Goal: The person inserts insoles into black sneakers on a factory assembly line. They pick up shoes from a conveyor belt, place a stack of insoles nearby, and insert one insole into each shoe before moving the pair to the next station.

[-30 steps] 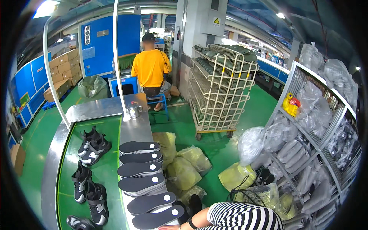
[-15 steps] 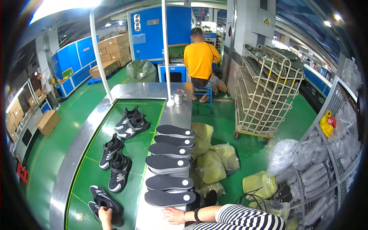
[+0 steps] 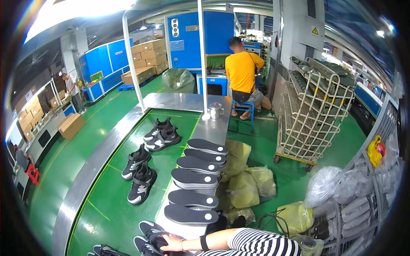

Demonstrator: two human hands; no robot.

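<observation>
At the lower edge, my right hand (image 3: 172, 242) grips a black and grey sneaker (image 3: 152, 233) by its opening, fingers reaching over the collar. A second sneaker (image 3: 145, 246) lies against it, cut off by the lower edge. Further left, the tops of more dark sneakers (image 3: 106, 250) show at the rim. My left hand is out of view. Beyond the right hand, stacked black insoles (image 3: 191, 214) with white round spots line the white ledge (image 3: 168, 212). Two pairs of sneakers, one pair nearer (image 3: 142, 186) and one farther (image 3: 164, 139), stand on the green belt (image 3: 100, 200).
A metal rim (image 3: 81, 196) borders the belt, with white posts (image 3: 203, 64) and a metal cup (image 3: 216, 111) at its far end. Yellowish bags (image 3: 243, 189) lie right of the ledge. Beyond stand a wire cart (image 3: 314, 115) and a seated person in orange (image 3: 243, 70).
My left hand has left the view. My right hand has moved from the ledge onto a sneaker. The nearest pair now sits closer to the ledge; more sneakers show at the lower rim. The view has shifted.
</observation>
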